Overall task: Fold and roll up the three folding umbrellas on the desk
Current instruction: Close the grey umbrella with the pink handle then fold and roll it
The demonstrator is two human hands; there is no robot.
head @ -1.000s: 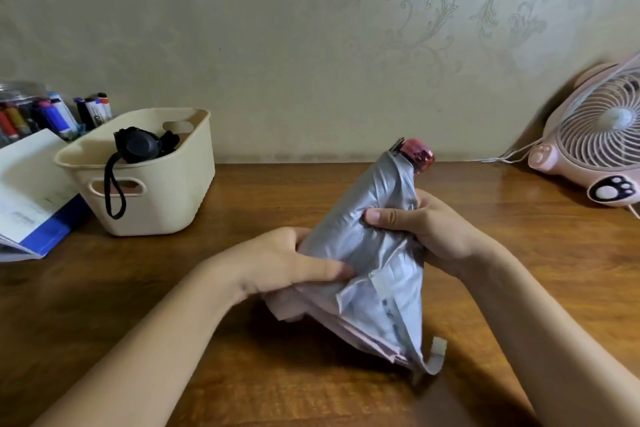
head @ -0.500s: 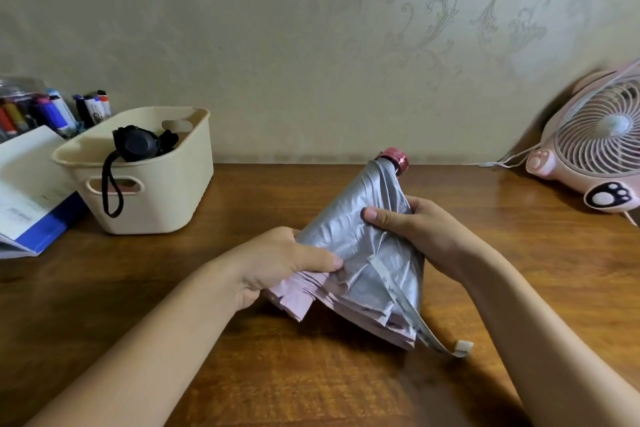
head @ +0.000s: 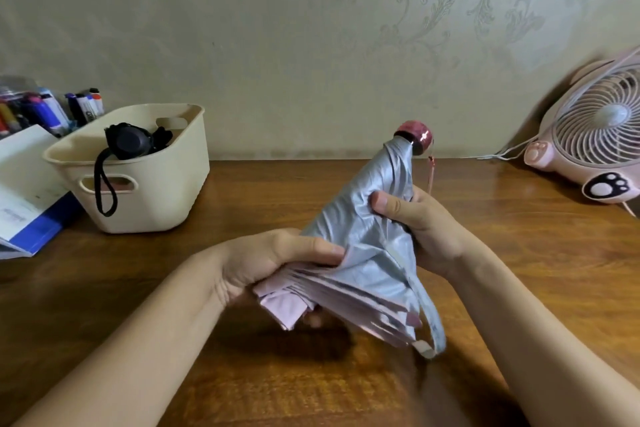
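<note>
A silver folding umbrella [head: 374, 239] with a pink lining and a dark pink handle [head: 415, 135] is held above the middle of the wooden desk [head: 311, 374], handle end pointing up and away. My right hand [head: 422, 229] grips its upper part, thumb across the silver cloth. My left hand [head: 270, 260] grips the gathered folds at the lower left, thumb on top. The closing strap [head: 431, 322] hangs from the lower right edge. A black folded umbrella [head: 130, 140] with a wrist loop lies in the cream basket [head: 156, 198] at the left.
Markers [head: 52, 111] stand behind the basket at the far left, next to a white and blue booklet [head: 27, 198]. A pink desk fan [head: 595, 135] with a cord stands against the wall at the right.
The umbrella has tilted more upright and turned in my hands. The folds are gathered tighter under my left hand, and the strap now hangs closer to the cloth.
</note>
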